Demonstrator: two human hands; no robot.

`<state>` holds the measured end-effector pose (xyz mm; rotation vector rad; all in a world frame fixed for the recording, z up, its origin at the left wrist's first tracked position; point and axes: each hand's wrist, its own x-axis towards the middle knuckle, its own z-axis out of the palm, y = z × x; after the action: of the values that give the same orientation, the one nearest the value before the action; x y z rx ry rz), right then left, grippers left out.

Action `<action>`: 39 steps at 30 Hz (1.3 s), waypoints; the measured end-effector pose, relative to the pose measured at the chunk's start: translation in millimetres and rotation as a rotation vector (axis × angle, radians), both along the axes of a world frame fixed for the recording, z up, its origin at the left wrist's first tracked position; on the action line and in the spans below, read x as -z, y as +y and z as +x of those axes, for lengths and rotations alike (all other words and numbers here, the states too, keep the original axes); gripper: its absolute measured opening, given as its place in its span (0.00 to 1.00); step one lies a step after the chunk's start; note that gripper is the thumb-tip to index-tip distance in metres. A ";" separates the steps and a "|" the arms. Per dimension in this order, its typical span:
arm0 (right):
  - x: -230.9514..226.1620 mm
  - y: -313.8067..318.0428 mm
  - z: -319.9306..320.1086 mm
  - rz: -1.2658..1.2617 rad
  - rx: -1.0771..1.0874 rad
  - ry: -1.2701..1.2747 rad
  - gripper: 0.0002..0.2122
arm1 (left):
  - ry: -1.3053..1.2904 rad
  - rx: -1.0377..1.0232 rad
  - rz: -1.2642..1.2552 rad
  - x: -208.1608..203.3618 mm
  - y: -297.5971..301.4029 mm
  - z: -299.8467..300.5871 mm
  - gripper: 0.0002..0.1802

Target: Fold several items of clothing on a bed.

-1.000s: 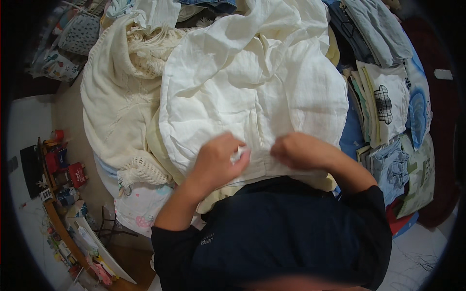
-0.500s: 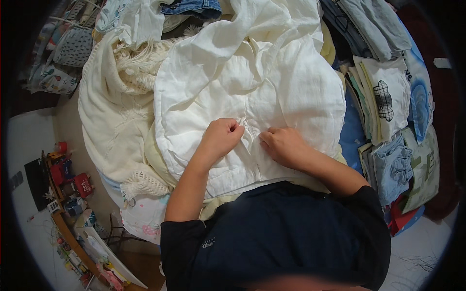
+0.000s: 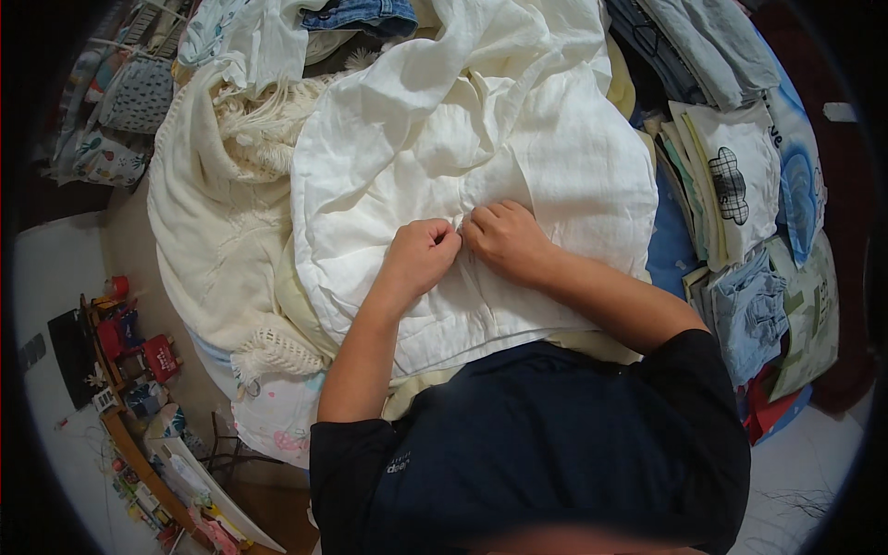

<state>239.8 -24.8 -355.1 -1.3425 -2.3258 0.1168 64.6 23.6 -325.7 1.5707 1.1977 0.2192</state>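
A large white garment (image 3: pixel 388 176) of thin, creased cloth lies spread out in front of me, with a seam or placket down its middle. My left hand (image 3: pixel 424 259) is closed in a pinch on the cloth just left of that seam. Right beside it, my right hand (image 3: pixel 507 240) has its fingers curled down on the seam, the fingertips nearly meeting those of the left. Whatever small part lies between the fingertips is hidden. Folds and wrinkles run through the cloth beyond my hands.
To the left lies a cream knitted shawl (image 3: pixel 217 231) with fringe. Folded clothes (image 3: pixel 731 185) are stacked at the right, with light-blue denim (image 3: pixel 751 310) nearer me. Blue jeans (image 3: pixel 365 17) lie at the far edge. A cluttered shelf (image 3: pixel 139 462) stands at lower left.
My right hand has moved left and away from me along the seam, up against my left hand. My left hand has shifted only slightly, still pinching the cloth.
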 end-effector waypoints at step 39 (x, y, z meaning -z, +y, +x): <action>-41.0 -27.1 18.6 -0.508 0.064 0.070 0.08 | -0.115 0.061 0.830 -27.7 -47.0 -44.8 0.14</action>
<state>258.4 -51.9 -314.1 -1.6087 -2.2750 0.7647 19.9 -23.4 -298.0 2.2573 1.0116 0.8347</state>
